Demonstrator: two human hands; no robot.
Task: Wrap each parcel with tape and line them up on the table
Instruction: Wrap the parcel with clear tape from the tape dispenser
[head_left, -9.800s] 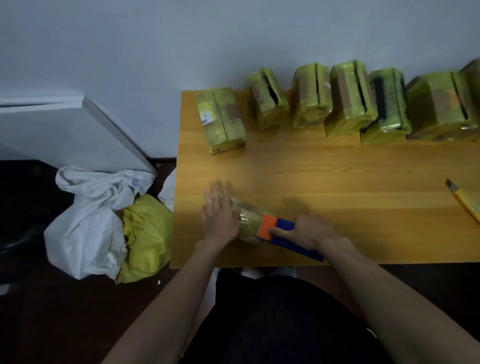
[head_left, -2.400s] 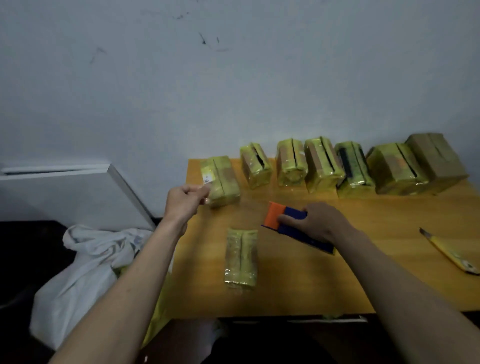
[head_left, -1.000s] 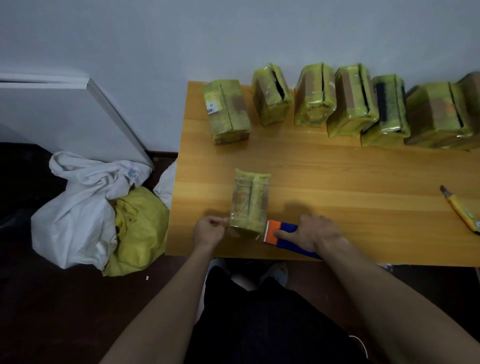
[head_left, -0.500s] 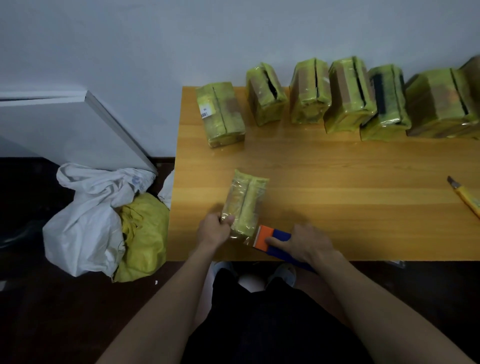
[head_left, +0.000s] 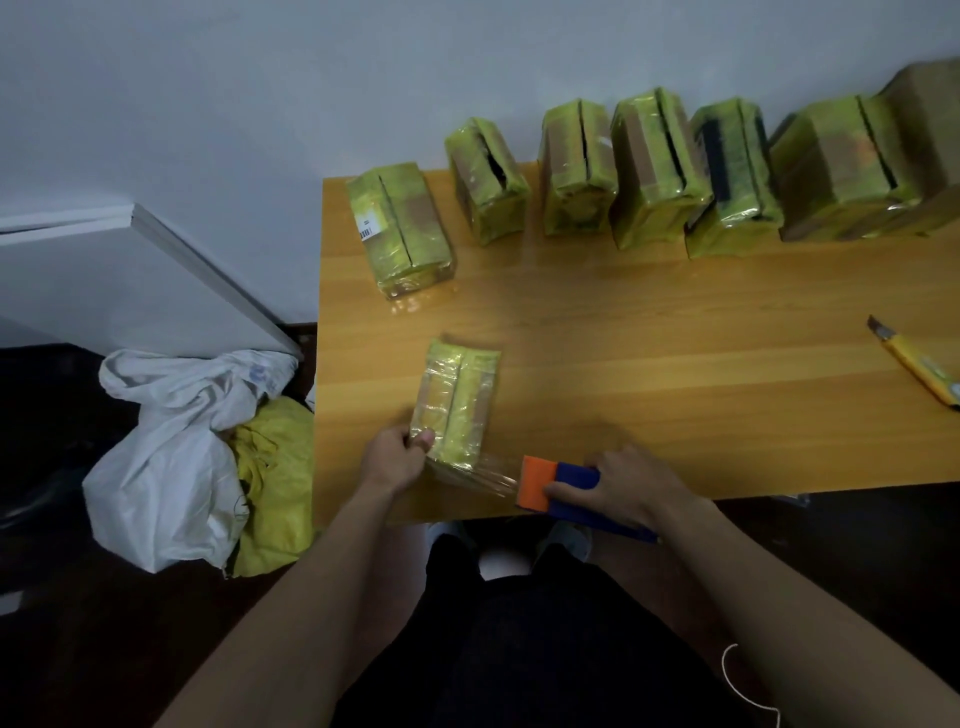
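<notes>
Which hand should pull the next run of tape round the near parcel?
Right. The right hand already grips the tape dispenser, with clear tape stretched to the parcel. The left hand pinches the parcel's near corner, so it seems better kept steadying it.

Both bare forearms reached forward from the bottom of the frame. The left hand (head_left: 393, 460) was curled, thumb pinching against the fingers; the right hand (head_left: 631, 486) lay knuckles-up, fingers bent in a grip, wrist angled inward.
</notes>
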